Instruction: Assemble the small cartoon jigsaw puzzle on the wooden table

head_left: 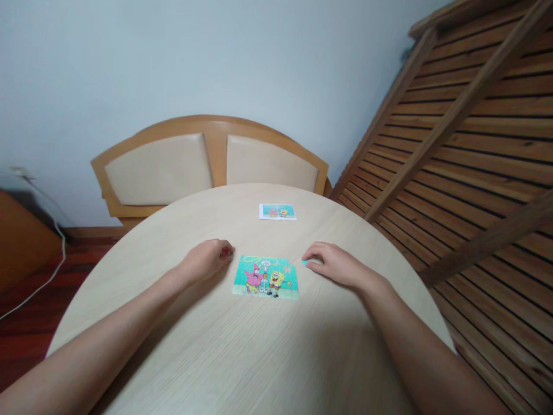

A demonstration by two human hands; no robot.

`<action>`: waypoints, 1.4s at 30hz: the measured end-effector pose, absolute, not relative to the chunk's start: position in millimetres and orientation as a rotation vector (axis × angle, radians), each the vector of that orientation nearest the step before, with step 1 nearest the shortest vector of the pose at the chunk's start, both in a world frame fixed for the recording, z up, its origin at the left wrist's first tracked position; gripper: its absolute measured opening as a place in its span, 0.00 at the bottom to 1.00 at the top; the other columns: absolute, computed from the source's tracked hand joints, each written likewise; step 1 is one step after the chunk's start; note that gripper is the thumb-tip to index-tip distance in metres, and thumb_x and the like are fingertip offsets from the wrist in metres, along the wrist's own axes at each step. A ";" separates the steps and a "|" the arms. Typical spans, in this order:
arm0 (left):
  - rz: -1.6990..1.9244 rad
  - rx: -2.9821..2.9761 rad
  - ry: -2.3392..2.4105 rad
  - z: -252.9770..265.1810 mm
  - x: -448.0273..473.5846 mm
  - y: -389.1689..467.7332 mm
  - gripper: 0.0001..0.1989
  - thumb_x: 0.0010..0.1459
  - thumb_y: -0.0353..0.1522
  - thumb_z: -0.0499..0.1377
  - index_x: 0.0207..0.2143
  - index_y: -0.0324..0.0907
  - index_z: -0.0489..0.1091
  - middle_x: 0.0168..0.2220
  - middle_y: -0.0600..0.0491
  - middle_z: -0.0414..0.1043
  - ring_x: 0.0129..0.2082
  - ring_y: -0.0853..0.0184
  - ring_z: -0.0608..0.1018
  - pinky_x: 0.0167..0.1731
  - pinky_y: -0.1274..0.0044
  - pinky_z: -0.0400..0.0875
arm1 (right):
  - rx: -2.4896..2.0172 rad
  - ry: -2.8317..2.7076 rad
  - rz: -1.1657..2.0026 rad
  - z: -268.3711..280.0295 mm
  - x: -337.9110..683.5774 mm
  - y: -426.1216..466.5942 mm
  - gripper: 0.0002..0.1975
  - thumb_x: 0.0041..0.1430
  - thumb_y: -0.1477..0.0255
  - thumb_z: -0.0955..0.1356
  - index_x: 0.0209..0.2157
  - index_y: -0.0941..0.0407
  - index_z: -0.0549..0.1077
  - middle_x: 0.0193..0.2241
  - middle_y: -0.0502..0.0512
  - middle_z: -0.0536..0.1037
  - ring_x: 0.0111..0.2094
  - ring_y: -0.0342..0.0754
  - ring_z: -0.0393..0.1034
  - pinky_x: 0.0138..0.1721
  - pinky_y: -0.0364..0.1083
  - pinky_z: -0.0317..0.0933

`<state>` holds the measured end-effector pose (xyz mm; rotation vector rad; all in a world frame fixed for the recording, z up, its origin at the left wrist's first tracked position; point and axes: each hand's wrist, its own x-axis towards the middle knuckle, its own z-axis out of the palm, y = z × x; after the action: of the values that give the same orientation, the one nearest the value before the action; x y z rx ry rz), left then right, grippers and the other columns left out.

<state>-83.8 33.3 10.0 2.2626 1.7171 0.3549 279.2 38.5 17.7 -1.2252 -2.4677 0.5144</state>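
A teal jigsaw puzzle (253, 293) with a pink starfish, a pale squid and a yellow sponge figure lies flat on the round table. Its upper right corner has a gap where table shows through. Beyond the corner, my right hand (334, 265) pinches a small teal puzzle piece (305, 263) between thumb and fingertips, apart from the puzzle. My left hand (206, 260) rests by the upper left corner, fingers curled together. Something reddish shows among those fingers, too small and shaded to make out.
Farther back on the pale wood table (268, 357) lies a picture card (277, 212) with the same figures. A padded wooden bench back (216, 150) stands behind the table. On the right leans a slatted wooden panel (453, 132). A white cable (60, 253) hangs at the left.
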 end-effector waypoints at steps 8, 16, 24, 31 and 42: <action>0.350 2.266 1.642 12.2 -84.4 35.1 0.09 0.54 0.35 0.57 0.32 0.41 0.75 0.33 0.48 0.78 0.30 0.62 0.76 0.31 0.75 0.64 | -1.303 -2.419 0.582 20.4 279.5 33.0 0.08 0.51 0.77 0.70 0.36 0.57 0.76 0.37 0.56 0.78 0.39 0.51 0.72 0.44 0.48 0.64; 0.437 2.218 1.680 6.5 -86.8 35.1 0.10 0.55 0.38 0.58 0.35 0.42 0.74 0.33 0.50 0.78 0.30 0.64 0.76 0.30 0.76 0.64 | -1.291 -2.348 0.787 26.0 272.1 27.9 0.07 0.55 0.78 0.66 0.36 0.58 0.74 0.31 0.53 0.77 0.32 0.47 0.70 0.36 0.44 0.63; 0.537 2.146 1.467 14.5 -77.9 34.9 0.12 0.57 0.38 0.57 0.34 0.41 0.76 0.32 0.50 0.79 0.30 0.65 0.76 0.32 0.75 0.67 | -1.262 -2.342 0.815 24.9 270.4 28.5 0.08 0.61 0.74 0.66 0.39 0.59 0.77 0.33 0.56 0.80 0.34 0.48 0.73 0.37 0.46 0.64; 0.786 1.754 1.200 11.3 -52.6 27.1 0.11 0.55 0.38 0.61 0.34 0.39 0.73 0.35 0.48 0.79 0.34 0.65 0.78 0.37 0.75 0.71 | -1.271 -2.370 0.742 21.0 272.2 31.0 0.09 0.60 0.74 0.66 0.38 0.59 0.79 0.34 0.57 0.81 0.34 0.48 0.74 0.38 0.46 0.65; 0.931 1.530 1.073 1.8 -12.7 -0.8 0.19 0.50 0.45 0.68 0.34 0.38 0.72 0.28 0.51 0.74 0.27 0.67 0.75 0.29 0.76 0.69 | -1.065 -2.217 0.820 26.3 216.1 1.4 0.11 0.59 0.71 0.71 0.44 0.56 0.77 0.36 0.54 0.81 0.36 0.47 0.74 0.39 0.44 0.66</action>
<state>-12.7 -0.8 1.8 1.5304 1.0726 0.9308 216.1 1.4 26.3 -1.0653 -2.2168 0.8202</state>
